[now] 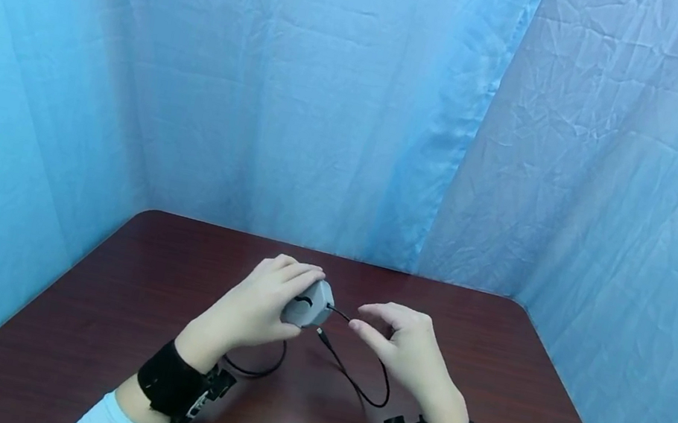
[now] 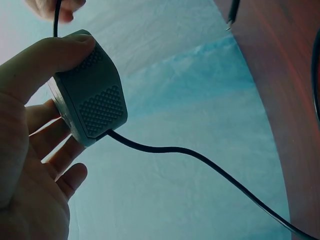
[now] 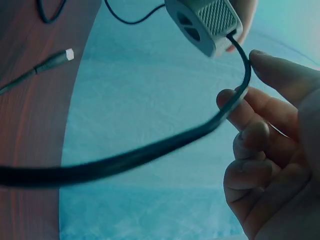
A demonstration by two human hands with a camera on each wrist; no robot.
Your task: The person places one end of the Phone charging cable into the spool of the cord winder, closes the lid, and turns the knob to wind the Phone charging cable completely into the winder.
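Observation:
My left hand (image 1: 258, 299) grips a small grey box (image 1: 317, 304) above the table, thumb on one side and fingers on the other. Dimpled patches cover the box (image 2: 102, 107) in the left wrist view; dark oval marks show in the right wrist view. Black cable leaves it at both ends. To its right is my right hand (image 1: 416, 354), fingers loosely bent, a gap between thumb and forefinger. Its thumb tip appears to touch the black cable (image 3: 239, 92), which runs past the fingers. A light-tipped cable plug (image 1: 324, 340) lies below, between the hands.
The cable's loop (image 1: 377, 400) hangs or lies low near the right wrist, and another curve (image 1: 259, 373) is by the left wrist. Under everything is a dark brown table (image 1: 165, 272) with rounded corners. Blue curtains (image 1: 333, 89) surround its back and sides.

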